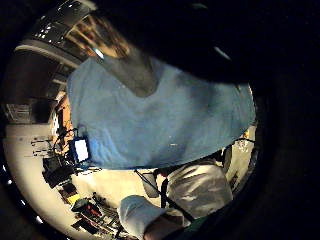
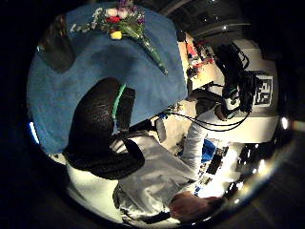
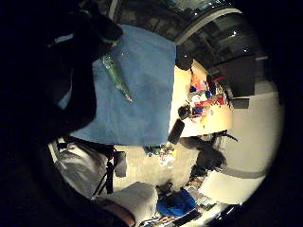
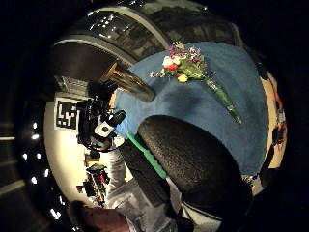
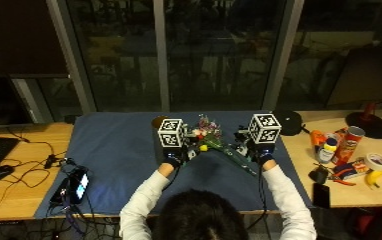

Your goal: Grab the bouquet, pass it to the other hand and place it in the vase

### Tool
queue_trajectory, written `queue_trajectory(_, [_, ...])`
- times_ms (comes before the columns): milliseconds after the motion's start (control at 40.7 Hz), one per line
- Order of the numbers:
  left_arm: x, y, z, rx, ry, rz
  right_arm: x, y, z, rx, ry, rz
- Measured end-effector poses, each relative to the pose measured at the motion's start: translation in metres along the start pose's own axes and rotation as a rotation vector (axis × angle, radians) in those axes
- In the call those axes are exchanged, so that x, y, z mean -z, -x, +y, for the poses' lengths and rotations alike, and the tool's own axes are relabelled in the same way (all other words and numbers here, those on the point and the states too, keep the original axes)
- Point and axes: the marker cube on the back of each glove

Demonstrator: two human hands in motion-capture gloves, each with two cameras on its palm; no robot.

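On the table lies a blue cloth, and the bouquet lies flat on it between the two hands, heads away from the person, wrapped stems trailing toward the right hand. The vase stands on the cloth just beyond the left hand, near the flower heads. Both hands hover over the cloth on either side of the bouquet; neither touches it, and I cannot tell whether their fingers are apart or curled. The bouquet looks light and floppy: soft heads that would crush or shed, and a slick, tapering green wrap around the stems. The likely best hold is around the wrapped stems at mid-length, below the heads, leaving the stem end free for the other hand and the vase mouth.
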Motion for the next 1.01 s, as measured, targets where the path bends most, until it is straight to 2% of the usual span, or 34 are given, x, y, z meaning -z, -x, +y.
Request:
queue_trajectory(295, [0.005, 0.012, 0.011, 0.003, -0.026, 0.025, 0.011, 0.005, -0.009, -0.066, 0.031, 0.068])
queue_trajectory(443, [0.005, 0.018, 0.014, 0.008, -0.036, 0.024, 0.024, -0.006, -0.011, -0.167, 0.024, 0.098])
queue_trajectory(688, [0.005, 0.017, 0.011, 0.003, -0.057, 0.025, 0.037, -0.034, -0.033, -0.289, 0.026, 0.038])
queue_trajectory(910, [0.006, 0.014, 0.014, 0.0, -0.053, 0.026, 0.013, -0.073, -0.057, -0.418, 0.057, -0.048])
queue_trajectory(1008, [0.004, 0.014, 0.012, -0.006, -0.06, 0.022, -0.017, -0.086, -0.065, -0.467, 0.143, -0.095])
